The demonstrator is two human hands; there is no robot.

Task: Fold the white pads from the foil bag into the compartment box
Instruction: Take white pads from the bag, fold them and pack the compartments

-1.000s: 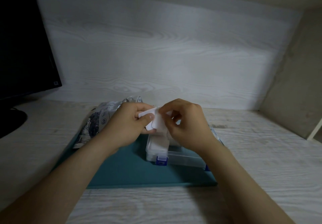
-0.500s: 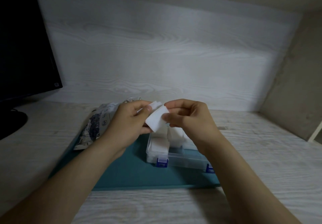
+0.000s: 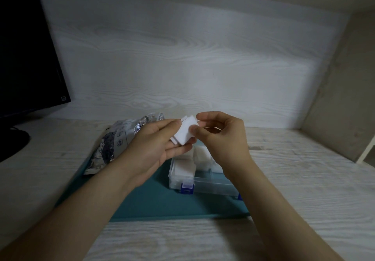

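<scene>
A white pad is held up between both hands above the box. My left hand supports it from the left, thumb on its upper edge and fingers under it. My right hand pinches its right edge between thumb and forefinger. Below them sits the clear compartment box with blue latches; folded white pads fill its far compartments. The crumpled foil bag lies to the left, partly behind my left hand.
A teal mat lies under the box and bag on a pale wood-grain desk. A black monitor stands at the far left. A wall closes the right side.
Both hands have lifted the pad slightly and my left hand has opened out under it; the pad now shows a flatter, folded face.
</scene>
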